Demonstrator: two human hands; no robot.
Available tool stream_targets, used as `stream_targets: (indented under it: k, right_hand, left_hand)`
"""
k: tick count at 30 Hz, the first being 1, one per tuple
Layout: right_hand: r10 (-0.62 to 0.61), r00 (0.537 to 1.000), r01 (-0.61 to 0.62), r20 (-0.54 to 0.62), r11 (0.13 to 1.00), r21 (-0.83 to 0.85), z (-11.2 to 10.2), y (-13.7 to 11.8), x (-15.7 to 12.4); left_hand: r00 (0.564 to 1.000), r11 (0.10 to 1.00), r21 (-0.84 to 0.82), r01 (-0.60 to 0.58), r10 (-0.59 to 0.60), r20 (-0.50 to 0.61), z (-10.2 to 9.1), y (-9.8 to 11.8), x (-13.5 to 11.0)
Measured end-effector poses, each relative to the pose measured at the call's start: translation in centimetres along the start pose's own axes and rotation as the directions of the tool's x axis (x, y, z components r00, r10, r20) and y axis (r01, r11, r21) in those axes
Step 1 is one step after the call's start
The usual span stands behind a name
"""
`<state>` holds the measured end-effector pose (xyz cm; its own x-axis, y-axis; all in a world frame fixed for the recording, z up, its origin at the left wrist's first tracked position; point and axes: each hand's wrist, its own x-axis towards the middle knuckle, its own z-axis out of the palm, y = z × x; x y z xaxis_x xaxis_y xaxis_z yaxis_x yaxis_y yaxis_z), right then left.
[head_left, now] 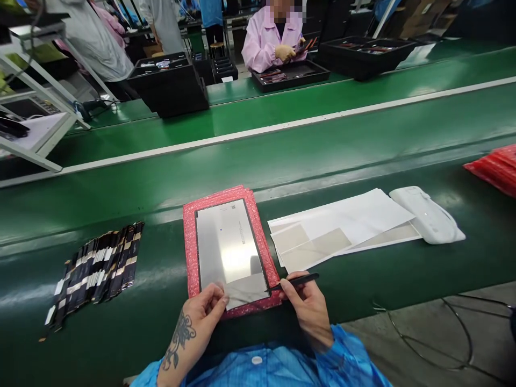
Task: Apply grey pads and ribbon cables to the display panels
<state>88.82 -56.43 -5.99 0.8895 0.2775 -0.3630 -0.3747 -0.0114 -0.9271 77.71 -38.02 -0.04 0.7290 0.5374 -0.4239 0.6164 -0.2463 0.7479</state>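
A flat display panel (220,244) with a shiny silver back and dark edges lies on a stack of pink bubble-wrap bags (190,252). Across its near end lies a grey strip of film (250,290). At the strip's left end my left hand (203,312) has thumb and forefinger pinched together on it. My right hand (308,303) is closed round black tweezers (304,279), their tips at the panel's lower right corner. White sheets (342,220) bearing grey film pieces (328,244) lie to the right.
Several dark flex-cable strips (99,263) lie in a row at left. A white rounded device (425,215) touches the sheets; red bags (495,166) are far right. Beyond the green conveyor belt (258,118), a person in pink (258,40) works over a black tray (290,78).
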Motion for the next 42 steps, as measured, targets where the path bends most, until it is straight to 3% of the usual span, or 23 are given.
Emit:
stream_targets:
  k: [21, 28, 36, 42]
  right_hand:
    - [-0.038, 0.999, 0.038, -0.008, 0.998, -0.055, -0.1, -0.5, 0.0]
    - [-0.055, 0.998, 0.055, 0.005, 0.995, -0.08, -0.2, -0.6, -0.1]
    - [0.013, 1.0, -0.012, 0.008, 0.999, -0.037, -0.4, -0.7, -0.1]
    - [0.017, 1.0, -0.017, 0.002, 0.998, -0.057, -0.5, -0.6, 0.0]
  left_hand:
    - [1.0, 0.997, 0.078, -0.007, 0.006, 0.006, 0.1, 0.3, 0.0]
    - [0.996, 0.994, 0.075, -0.082, 0.084, -0.023, 0.4, -0.3, 0.0]
    - [0.979, 0.968, 0.171, -0.181, 0.195, -0.065, 0.7, -0.2, -0.4]
    - [0.976, 0.956, 0.231, -0.179, 0.202, -0.079, 1.1, -0.9, -0.3]
